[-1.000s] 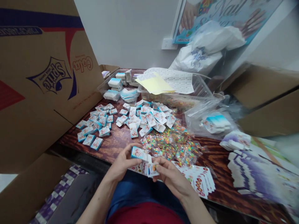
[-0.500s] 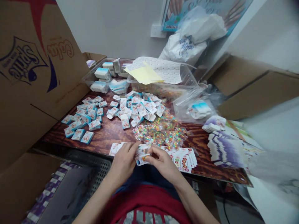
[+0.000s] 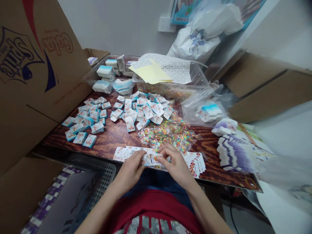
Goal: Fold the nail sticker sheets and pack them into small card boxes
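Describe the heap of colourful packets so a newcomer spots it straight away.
Find the brown wooden table, then the right hand at its near edge. Just beyond that hand lies the heap of clear packets, their bits orange, green and yellow, unlike the white-and-blue small boxes beside it.

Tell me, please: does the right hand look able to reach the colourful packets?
Probably yes: the colourful packets lie just beyond the right hand, with nothing tall between, though it seems busy at a small box.

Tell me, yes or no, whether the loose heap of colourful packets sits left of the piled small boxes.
No, the heap of colourful packets lies on the near right side of the piled small boxes.
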A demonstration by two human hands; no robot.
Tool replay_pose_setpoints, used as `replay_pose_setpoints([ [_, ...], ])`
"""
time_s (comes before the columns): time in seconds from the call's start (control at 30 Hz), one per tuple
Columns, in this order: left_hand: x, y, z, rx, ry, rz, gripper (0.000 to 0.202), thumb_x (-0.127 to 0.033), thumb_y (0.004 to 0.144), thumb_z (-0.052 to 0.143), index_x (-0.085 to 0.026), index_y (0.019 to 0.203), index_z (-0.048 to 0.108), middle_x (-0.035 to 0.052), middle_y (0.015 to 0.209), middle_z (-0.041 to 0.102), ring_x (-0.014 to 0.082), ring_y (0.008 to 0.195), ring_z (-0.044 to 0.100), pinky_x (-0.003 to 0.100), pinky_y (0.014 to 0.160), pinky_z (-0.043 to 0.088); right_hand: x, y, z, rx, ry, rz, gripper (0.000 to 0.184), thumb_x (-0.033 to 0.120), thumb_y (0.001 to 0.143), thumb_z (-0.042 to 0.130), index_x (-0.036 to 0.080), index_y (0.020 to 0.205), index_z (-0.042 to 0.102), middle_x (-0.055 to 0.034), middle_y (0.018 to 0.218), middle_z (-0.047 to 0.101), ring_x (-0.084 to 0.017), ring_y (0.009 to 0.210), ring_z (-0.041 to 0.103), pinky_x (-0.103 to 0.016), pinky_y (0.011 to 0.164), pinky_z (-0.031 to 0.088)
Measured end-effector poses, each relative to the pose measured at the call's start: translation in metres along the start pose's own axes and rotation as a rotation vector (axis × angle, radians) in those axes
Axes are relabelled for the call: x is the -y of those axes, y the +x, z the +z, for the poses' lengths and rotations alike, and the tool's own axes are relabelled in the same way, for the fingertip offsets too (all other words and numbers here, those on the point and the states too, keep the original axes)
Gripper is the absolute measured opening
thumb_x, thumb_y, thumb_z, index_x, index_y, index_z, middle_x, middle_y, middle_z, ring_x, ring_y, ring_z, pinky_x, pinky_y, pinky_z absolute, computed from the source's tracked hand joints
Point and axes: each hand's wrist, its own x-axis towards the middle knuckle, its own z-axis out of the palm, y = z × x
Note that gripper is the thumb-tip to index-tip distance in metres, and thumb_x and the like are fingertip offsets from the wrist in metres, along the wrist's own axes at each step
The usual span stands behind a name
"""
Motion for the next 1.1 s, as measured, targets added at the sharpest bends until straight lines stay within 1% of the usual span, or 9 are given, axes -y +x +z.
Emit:
replay_pose_setpoints([
  [0.13,0.001,0.004,0.006,-0.02,0.001,0.035,0.045,-0.008,0.086,0.052,-0.021,0.129,0.047,0.0099,0.123,0.06,0.0228,0.113,0.058,0.039,0.097,0.047,-0.002,0.002,0.013,-0.091,-0.114,-0.018,0.016,0.023,0.084,0.06,0.022,0.069,0.053,-0.0037,0.085,0.056,-0.024,0.091,0.05,-0.036,0.083,0.038],
  [0.2,0.002,0.005,0.007,-0.05,0.01,0.039,0.048,-0.004,0.084,0.051,-0.021,0.129,0.046,0.01,0.123,0.06,0.0224,0.115,0.057,0.039,0.098,0.047,-0.01,0.004,0.017,-0.109,-0.061,0.029,0.019,0.029,0.083,0.063,0.022,0.067,0.053,-0.0027,0.082,0.054,-0.023,0.087,0.051,-0.034,0.078,0.039],
  [0.33,0.006,0.004,0.006,-0.048,0.038,0.061,0.051,-0.002,0.083,0.048,-0.021,0.131,0.044,0.0104,0.129,0.057,0.0222,0.12,0.055,0.041,0.103,0.045,-0.027,0.004,0.014,0.049,0.215,0.148,0.031,0.042,0.081,0.067,0.021,0.062,0.055,-0.0003,0.074,0.051,-0.019,0.073,0.051,-0.029,0.066,0.039],
  [0.47,0.003,0.003,0.005,-0.007,0.12,0.065,0.051,-0.001,0.084,0.044,-0.019,0.132,0.043,0.0124,0.131,0.056,0.025,0.121,0.055,0.044,0.101,0.047,-0.031,-0.001,0.009,0.057,0.255,0.16,0.022,0.038,0.083,0.065,0.021,0.069,0.064,-0.0034,0.086,0.057,-0.021,0.087,0.055,-0.031,0.076,0.041],
  [0.6,-0.001,0.006,0.008,0.029,0.181,0.078,0.049,-0.003,0.085,0.043,-0.019,0.132,0.043,0.0127,0.13,0.056,0.0265,0.12,0.055,0.045,0.1,0.048,-0.027,-0.004,0.01,0.003,0.177,0.126,0.016,0.031,0.081,0.064,0.021,0.069,0.064,-0.0054,0.092,0.06,-0.024,0.096,0.056,-0.036,0.085,0.041],
  [0.7,0.001,0.006,0.011,0.035,0.142,0.084,0.049,-0.003,0.085,0.045,-0.02,0.131,0.044,0.0119,0.129,0.057,0.0253,0.118,0.057,0.043,0.098,0.048,-0.027,-0.004,0.011,0.011,0.146,0.081,0.017,0.027,0.081,0.063,0.021,0.065,0.062,-0.0055,0.094,0.063,-0.024,0.098,0.056,-0.039,0.092,0.037],
  [0.87,0.001,0.005,0.011,0.0,0.082,0.068,0.047,-0.007,0.086,0.053,-0.021,0.13,0.046,0.0104,0.125,0.06,0.0244,0.113,0.059,0.041,0.095,0.049,-0.027,-0.007,0.009,0.068,0.27,0.094,0.016,0.027,0.083,0.063,0.021,0.069,0.064,-0.0066,0.104,0.064,-0.025,0.103,0.057,-0.04,0.094,0.038],
  [1.0,-0.004,0.01,0.015,-0.012,0.08,0.054,0.045,-0.006,0.082,0.057,-0.018,0.125,0.052,0.0102,0.114,0.063,0.0249,0.105,0.061,0.041,0.09,0.05,-0.022,-0.001,0.006,0.067,0.085,-0.01,0.019,0.017,0.085,0.056,0.021,0.068,0.063,-0.0059,0.101,0.065,-0.025,0.102,0.055,-0.041,0.094,0.037],
  [1.1,-0.005,0.014,0.022,-0.07,0.005,0.031,0.043,-0.012,0.082,0.062,-0.018,0.123,0.055,0.01,0.114,0.064,0.0253,0.104,0.061,0.042,0.091,0.05,-0.022,0.01,0.001,0.095,-0.079,-0.051,0.022,0.012,0.082,0.055,0.022,0.064,0.062,-0.0048,0.091,0.065,-0.024,0.095,0.054,-0.039,0.086,0.039],
])
